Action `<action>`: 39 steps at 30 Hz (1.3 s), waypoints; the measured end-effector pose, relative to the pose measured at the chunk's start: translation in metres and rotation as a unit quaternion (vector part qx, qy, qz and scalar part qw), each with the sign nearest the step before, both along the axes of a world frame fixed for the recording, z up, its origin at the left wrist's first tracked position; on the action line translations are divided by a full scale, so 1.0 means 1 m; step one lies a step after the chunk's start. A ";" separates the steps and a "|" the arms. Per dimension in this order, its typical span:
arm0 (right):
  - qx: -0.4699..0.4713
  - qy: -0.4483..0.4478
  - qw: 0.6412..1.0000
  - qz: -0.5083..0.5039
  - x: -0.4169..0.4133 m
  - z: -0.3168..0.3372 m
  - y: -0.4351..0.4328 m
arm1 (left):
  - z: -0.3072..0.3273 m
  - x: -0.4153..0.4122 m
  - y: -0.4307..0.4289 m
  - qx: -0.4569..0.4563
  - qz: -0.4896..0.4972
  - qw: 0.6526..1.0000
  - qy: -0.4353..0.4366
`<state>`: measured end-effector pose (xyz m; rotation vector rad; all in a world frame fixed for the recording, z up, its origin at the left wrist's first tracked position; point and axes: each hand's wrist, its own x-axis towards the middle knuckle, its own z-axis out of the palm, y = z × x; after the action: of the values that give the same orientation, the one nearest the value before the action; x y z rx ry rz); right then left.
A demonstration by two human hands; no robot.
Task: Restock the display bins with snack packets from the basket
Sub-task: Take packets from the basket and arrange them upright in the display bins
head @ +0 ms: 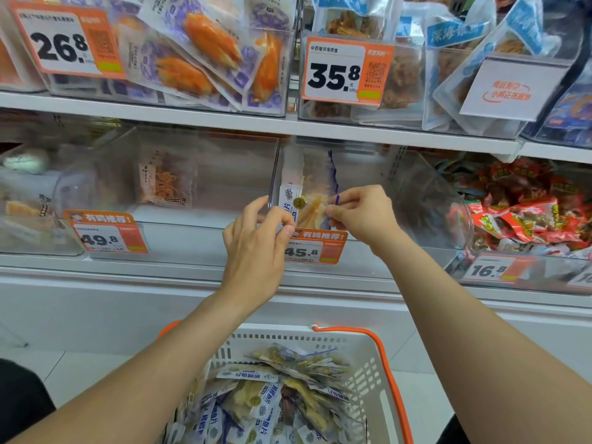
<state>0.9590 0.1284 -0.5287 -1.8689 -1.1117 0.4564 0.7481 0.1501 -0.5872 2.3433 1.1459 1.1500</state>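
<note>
A clear display bin (400, 187) with a 45.8 price tag (315, 246) sits on the lower shelf, almost bare. At its front left I hold a stack of see-through snack packets (307, 206) upright. My left hand (256, 238) pinches the stack's left edge and my right hand (362, 213) pinches its right edge. Below, a white basket (368, 357) with an orange handle holds several more of the same blue-and-white packets (262, 398).
Left of it stands a clear bin (179, 181) tagged 49.8 with one orange-strip packet. To the right a bin of red packets (528, 213) is tagged 16.8. The upper shelf (256, 120) carries full bins tagged 26.8 and 35.8.
</note>
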 end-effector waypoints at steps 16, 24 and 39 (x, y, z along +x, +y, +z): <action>0.014 -0.050 0.997 -0.063 -0.003 -0.002 -0.006 | -0.001 -0.003 -0.017 0.120 0.042 0.992 -0.007; 0.199 -0.237 0.950 -0.033 -0.050 0.007 -0.052 | -0.025 -0.012 -0.025 0.238 -0.167 0.944 0.156; -0.448 -0.388 0.747 0.303 -0.077 -0.087 -0.117 | -0.152 -0.015 -0.040 -0.141 -0.250 0.788 0.544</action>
<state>0.8824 0.0111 -0.6154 -2.5943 -2.4293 0.6716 0.7331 0.1105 -0.7387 2.7505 0.7191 -0.6470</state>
